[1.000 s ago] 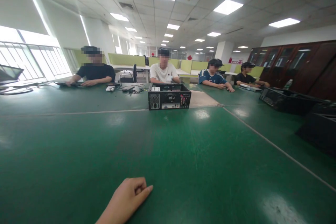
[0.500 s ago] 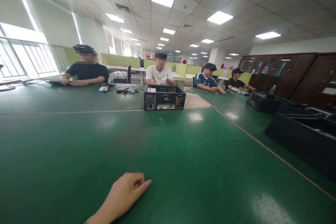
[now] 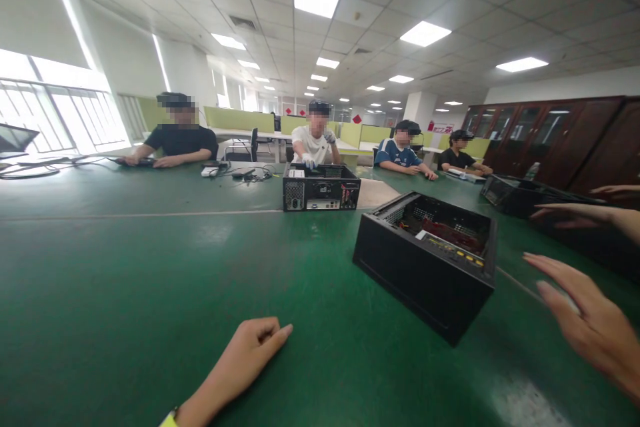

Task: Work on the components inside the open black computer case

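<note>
**Open PC case on table: hand positions and handling notes**

Case location: the open black PC case (image 3: 427,260) sits on the green table (image 3: 150,267), lid off, right of centre and turned at an angle. Red board and cabling are visible inside; the near corner points toward the camera.

Left hand (image 3: 253,347): resting on the table, fingers curled loosely under, index part-extended. Holds nothing. Well apart from the case.

Right hand (image 3: 585,317): spread wide open, palm facing left toward the case's right end. Empty, near the case but not touching it.

Other hands: another person's hands (image 3: 575,213) are extended behind the case at right. Keep these distinct from the wearer's.

Handling (judgement):
- Grip outer walls only; keep fingers out of the open top, away from board and cables.
- Use both hands on opposite ends; sheet-metal edges may be sharp.
- Slide or turn slowly so the case stays flat on the table.
- A second open case (image 3: 320,187) stands further back, a gloved person working in it; leave clearance.
</note>
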Tool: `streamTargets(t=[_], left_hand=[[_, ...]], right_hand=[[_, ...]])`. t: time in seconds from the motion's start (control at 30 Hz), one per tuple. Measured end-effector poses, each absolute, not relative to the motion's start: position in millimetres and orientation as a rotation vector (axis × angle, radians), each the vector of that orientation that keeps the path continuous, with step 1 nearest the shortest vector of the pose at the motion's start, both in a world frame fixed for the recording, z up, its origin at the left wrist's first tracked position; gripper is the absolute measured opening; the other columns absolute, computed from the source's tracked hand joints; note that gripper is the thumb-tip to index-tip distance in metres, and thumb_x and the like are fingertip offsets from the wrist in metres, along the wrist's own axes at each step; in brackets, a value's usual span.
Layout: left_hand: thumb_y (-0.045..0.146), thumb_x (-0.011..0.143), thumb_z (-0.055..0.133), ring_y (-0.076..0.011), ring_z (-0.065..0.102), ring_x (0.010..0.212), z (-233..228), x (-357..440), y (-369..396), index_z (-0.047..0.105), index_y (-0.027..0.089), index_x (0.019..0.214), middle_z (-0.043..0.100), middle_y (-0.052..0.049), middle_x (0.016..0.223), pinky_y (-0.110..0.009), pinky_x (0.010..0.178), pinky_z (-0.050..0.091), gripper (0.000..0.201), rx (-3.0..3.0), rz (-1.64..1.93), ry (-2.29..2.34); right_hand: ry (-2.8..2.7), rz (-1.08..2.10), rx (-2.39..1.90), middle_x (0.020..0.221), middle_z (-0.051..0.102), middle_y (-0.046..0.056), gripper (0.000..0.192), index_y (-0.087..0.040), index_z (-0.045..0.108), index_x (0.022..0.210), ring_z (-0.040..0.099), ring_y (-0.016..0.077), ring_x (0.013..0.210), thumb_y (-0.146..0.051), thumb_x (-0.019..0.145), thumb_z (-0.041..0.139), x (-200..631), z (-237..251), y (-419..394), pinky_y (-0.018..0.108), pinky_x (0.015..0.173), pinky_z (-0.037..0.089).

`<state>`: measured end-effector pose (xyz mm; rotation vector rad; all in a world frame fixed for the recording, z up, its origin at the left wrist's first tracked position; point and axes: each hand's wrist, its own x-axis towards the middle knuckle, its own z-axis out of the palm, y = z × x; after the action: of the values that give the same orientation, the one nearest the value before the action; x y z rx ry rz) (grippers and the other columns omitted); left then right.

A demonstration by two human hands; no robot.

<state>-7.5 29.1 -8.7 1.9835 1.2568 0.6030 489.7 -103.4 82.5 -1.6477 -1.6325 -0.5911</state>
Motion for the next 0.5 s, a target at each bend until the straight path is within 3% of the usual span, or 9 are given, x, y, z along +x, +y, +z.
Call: streamTargets(t=[0.07,0.1,0.17,0.27,0.4,0.5], left_hand=[[0.065,0.082,0.040,-0.0127,0.032,0.058,-2.8,-13.2,27.4,0.033,0.021,0.059,0.029,0.004,0.060,-0.026,0.056,0.028,0.051,1.920,0.703,1.269],[0.065,0.082,0.040,-0.0127,0.032,0.058,0.7,-17.1,26.0,0.032,0.021,0.059,0.029,0.004,0.060,-0.026,0.056,0.028,0.051,1.900,0.753,1.293],[0.064,0.082,0.041,-0.0125,0.031,0.058,9.7,-25.6,22.7,0.031,0.021,0.059,0.027,0.004,0.061,-0.026,0.056,0.027,0.050,1.878,0.832,1.341],[0.060,0.083,0.044,-0.0117,0.029,0.057,33.1,-34.1,18.5,0.030,0.020,0.057,0.026,0.004,0.059,-0.025,0.055,0.026,0.049,1.907,0.906,1.348],[0.051,0.086,0.047,-0.0102,0.032,0.054,92.2,-20.6,20.2,0.036,0.019,0.055,0.030,0.005,0.056,-0.024,0.053,0.027,0.046,2.049,1.031,1.275],[0.046,0.088,0.050,-0.0091,0.035,0.052,144.9,10.7,27.6,0.041,0.018,0.055,0.035,0.005,0.054,-0.022,0.052,0.029,0.044,2.196,1.076,1.112]], right_hand=[[-1.834,-0.482,-1.569,0.124,0.060,0.013,0.040,-0.020,0.062,0.117,0.047,0.0295,0.126,-0.041,0.093,0.038,490.4,76.3,-52.8,0.045,0.104,0.037],[-1.869,-0.463,-1.507,0.117,0.063,0.014,0.043,-0.016,0.066,0.108,0.050,0.0287,0.122,-0.038,0.094,0.032,483.5,70.9,-30.4,0.045,0.105,0.037],[-1.813,-0.502,-1.400,0.092,0.067,0.014,0.051,-0.014,0.068,0.083,0.061,0.0253,0.101,-0.035,0.094,0.024,459.9,59.5,2.1,0.040,0.097,0.043],[-1.735,-0.611,-1.333,0.071,0.063,0.011,0.047,-0.016,0.063,0.065,0.060,0.0210,0.076,-0.030,0.093,0.028,412.7,50.2,13.6,0.036,0.081,0.046],[-1.777,-0.672,-1.402,0.062,0.058,0.006,0.034,-0.017,0.060,0.062,0.051,0.0175,0.065,-0.026,0.090,0.043,340.3,55.6,-20.3,0.034,0.069,0.039],[-1.841,-0.597,-1.334,0.065,0.059,0.004,0.024,-0.015,0.065,0.074,0.051,0.0170,0.065,-0.027,0.090,0.050,287.2,61.2,-56.6,0.032,0.068,0.035]])
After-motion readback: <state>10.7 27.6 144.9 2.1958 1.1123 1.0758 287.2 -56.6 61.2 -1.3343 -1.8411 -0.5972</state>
